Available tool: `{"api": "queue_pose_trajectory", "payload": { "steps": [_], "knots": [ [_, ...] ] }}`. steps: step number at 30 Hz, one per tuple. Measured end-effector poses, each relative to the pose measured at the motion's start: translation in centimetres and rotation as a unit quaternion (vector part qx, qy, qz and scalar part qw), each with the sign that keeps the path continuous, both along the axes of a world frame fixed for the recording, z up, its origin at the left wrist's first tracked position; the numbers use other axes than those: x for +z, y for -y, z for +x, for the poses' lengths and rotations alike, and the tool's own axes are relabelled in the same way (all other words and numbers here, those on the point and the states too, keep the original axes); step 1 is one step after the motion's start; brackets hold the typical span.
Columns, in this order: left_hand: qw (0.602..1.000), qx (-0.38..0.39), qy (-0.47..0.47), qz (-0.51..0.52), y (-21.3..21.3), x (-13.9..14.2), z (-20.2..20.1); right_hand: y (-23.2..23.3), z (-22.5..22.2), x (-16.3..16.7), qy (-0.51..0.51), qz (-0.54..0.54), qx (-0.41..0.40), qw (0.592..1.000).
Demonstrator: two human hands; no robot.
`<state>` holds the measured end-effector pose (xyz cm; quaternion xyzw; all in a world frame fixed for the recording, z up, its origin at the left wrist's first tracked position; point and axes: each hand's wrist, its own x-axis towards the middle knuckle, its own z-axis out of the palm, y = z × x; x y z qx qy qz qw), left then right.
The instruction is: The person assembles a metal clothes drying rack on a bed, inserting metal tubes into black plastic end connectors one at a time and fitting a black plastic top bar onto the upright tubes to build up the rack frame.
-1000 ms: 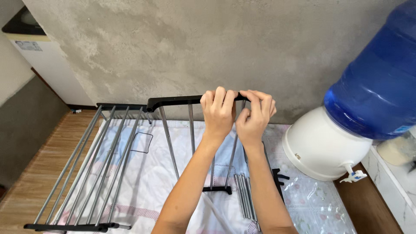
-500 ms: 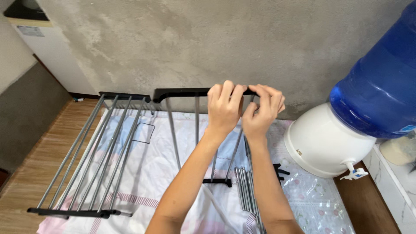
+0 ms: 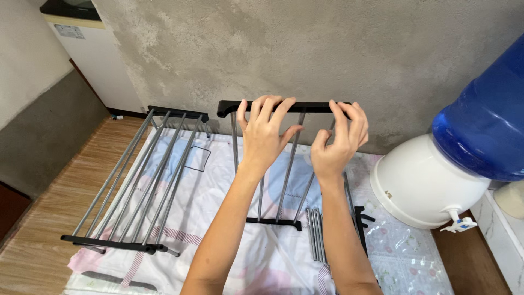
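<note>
My left hand [image 3: 265, 136] lay spread, fingertips over the black end bar [image 3: 311, 107] of the raised rack panel [image 3: 284, 169]; my right hand [image 3: 338, 142] curled onto it beside, the bar running crosswise, its rods toward me.

You have lifted the rack [image 3: 273, 164] a bit higher, so its black top bar [image 3: 284, 106] now sits further up the grey wall. Your left hand [image 3: 265, 136] has opened up, with its fingers spread over the bar. Your right hand [image 3: 338, 145] has slid away from the left one.
</note>
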<state>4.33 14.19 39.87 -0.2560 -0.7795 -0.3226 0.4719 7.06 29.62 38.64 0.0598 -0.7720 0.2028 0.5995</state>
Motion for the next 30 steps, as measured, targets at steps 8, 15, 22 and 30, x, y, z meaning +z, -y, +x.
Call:
{"api": "queue_pose_trajectory", "payload": {
  "steps": [8,15,22,30],
  "knots": [
    [0.999,0.021,-0.009,-0.038,-1.3,-0.2,-0.6,-1.3,-1.0,0.2,0.037,-0.003,-0.032,0.999],
    [1.000,0.014,0.010,-0.007,-2.0,-0.8,-1.5,-0.7,-2.2,-0.7,0.025,-0.004,-0.045,0.999],
    [1.000,0.005,0.028,-0.012,-1.5,-0.7,-0.2,-0.4,-1.0,-0.2,0.046,-0.013,-0.039,0.998],
    [0.996,-0.077,0.037,-0.009,0.8,0.5,0.7,5.4,1.0,0.1,0.057,0.006,0.105,0.993]
  ]
}}
